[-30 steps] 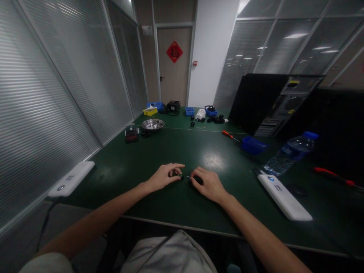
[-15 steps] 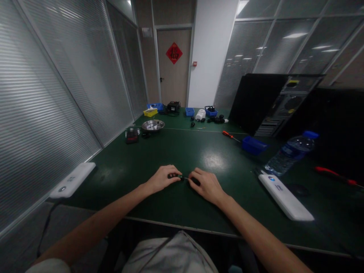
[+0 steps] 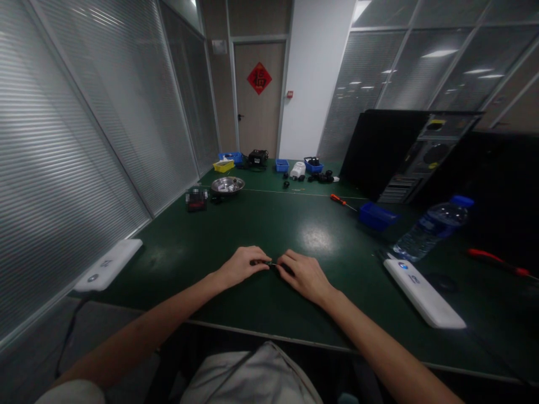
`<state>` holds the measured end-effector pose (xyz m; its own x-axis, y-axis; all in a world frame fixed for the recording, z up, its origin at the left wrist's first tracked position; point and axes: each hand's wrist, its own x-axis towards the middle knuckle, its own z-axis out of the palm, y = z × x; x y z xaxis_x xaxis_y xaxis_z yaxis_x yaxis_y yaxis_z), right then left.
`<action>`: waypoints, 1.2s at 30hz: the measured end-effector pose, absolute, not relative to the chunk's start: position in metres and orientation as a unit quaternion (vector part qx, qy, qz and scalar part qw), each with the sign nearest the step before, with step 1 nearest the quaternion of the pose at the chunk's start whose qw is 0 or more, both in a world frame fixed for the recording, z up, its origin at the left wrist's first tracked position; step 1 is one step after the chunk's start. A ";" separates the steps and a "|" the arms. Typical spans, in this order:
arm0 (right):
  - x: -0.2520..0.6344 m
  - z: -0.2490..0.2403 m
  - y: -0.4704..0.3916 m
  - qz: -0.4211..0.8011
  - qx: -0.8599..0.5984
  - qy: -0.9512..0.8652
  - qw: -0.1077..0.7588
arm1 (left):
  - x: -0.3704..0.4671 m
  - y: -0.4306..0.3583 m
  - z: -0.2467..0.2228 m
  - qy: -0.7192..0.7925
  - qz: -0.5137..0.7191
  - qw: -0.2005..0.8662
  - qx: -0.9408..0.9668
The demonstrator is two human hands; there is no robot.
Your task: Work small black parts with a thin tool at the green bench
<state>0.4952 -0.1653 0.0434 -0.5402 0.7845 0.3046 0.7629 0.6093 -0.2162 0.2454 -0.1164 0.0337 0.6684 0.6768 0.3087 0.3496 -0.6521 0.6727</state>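
At the front of the green table (image 3: 236,303), my left hand (image 3: 242,266) is closed in a pinch on a small dark part with some green on it (image 3: 268,262), perhaps a little circuit board. Facing it, my right hand (image 3: 306,275) has its fingers curled and pressed together around something dark. A short, thin light-coloured bit (image 3: 274,265) shows between the two hands, but blur hides whether it touches the part. The fingers cover most of what each hand holds.
Right of my hands are a long white device (image 3: 423,294), a water bottle (image 3: 433,227), a blue bin (image 3: 377,216) and an orange-handled screwdriver (image 3: 343,202). Another white device (image 3: 108,266) lies left. A metal dish (image 3: 228,186) and a computer case (image 3: 415,154) stand farther back.
My fingertips have come slightly closer together, and less of the small green part shows. The other things on the table have stayed in place.
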 end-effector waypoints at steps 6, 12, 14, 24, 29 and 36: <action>0.493 0.044 -0.165 0.025 -0.434 -0.882 0.184 | 0.246 -0.118 0.035 0.284 0.275 0.300 0.868; 0.494 0.042 -0.164 0.014 -0.431 -0.884 0.180 | 0.247 -0.121 0.040 0.285 0.295 0.306 0.859; 0.494 0.043 -0.165 0.013 -0.432 -0.884 0.178 | 0.246 -0.120 0.041 0.299 0.308 0.308 0.849; 0.494 0.047 -0.167 0.025 -0.438 -0.880 0.183 | 0.248 -0.103 0.030 0.381 0.300 0.342 0.805; 0.495 0.045 -0.166 0.041 -0.447 -0.871 0.200 | 0.239 -0.098 0.031 0.364 0.270 0.263 0.852; 0.496 0.045 -0.166 0.055 -0.456 -0.862 0.213 | 0.229 -0.098 0.034 0.411 0.287 0.196 0.843</action>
<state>0.4960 -0.1661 0.0454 -0.4935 0.8097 0.3174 0.7631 0.5782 -0.2886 0.2292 -0.0978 0.0337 0.4967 0.8057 0.3228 0.5812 -0.5849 0.5658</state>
